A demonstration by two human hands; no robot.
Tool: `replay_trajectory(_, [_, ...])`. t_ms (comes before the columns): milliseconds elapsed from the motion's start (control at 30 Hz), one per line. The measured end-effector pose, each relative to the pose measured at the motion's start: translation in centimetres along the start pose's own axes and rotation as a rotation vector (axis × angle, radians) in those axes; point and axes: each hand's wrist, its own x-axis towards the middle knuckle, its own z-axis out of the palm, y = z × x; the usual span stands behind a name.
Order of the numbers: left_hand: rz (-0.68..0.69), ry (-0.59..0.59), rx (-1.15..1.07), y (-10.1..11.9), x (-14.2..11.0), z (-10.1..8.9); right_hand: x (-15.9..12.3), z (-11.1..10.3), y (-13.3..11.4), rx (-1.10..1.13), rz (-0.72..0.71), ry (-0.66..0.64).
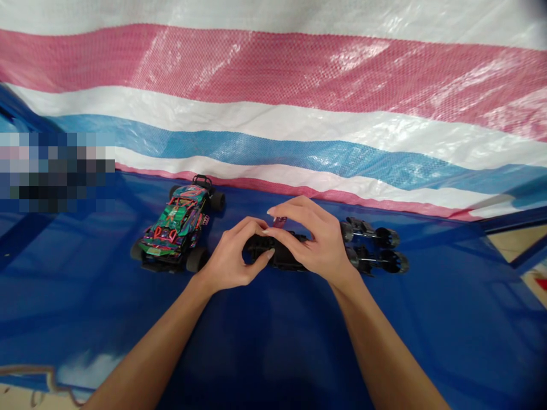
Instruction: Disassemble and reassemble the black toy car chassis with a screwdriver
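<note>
Both my hands meet over a black toy-car chassis [273,253] lying on the blue table [273,341]. My left hand [233,256] grips its left end, fingers curled round it. My right hand [314,239] covers its middle from above, fingers bent and pressed on it; a small pinkish part [280,221] shows at the fingertips. The chassis's right end, with black axle and wheel-hub parts [378,247], sticks out past my right hand. A whole toy racing car [177,230] with a green, red and blue body and black wheels stands to the left, apart from my hands.
A striped red, white and blue plastic tarp [299,97] hangs behind the table. A blurred patch sits at the far left. At the right, a blue frame edge [523,250] and bare floor show beyond the table.
</note>
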Motion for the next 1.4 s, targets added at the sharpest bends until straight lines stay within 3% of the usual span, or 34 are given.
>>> replay_trajectory(333, [0.013,0.015,-0.044,0.13,0.13,0.01,-0.37,-0.15,-0.5,0.021,0.156,-0.062])
replay_trajectory(567, [0.003,0.004,-0.012,0.08,0.02,0.0,0.04,0.03,0.14,-0.024,-0.012,-0.024])
replay_trajectory(900, [0.002,0.006,-0.052,0.22,0.12,-0.09,-0.55,-0.17,-0.08,0.028,0.185,-0.069])
replay_trajectory(1200, [0.026,0.012,-0.023,0.14,0.17,-0.07,0.02,0.02,0.22,0.012,-0.007,-0.03])
replay_trajectory(1400, [0.031,0.017,-0.05,0.0,0.17,-0.03,-0.63,0.0,0.12,0.102,0.176,-0.044])
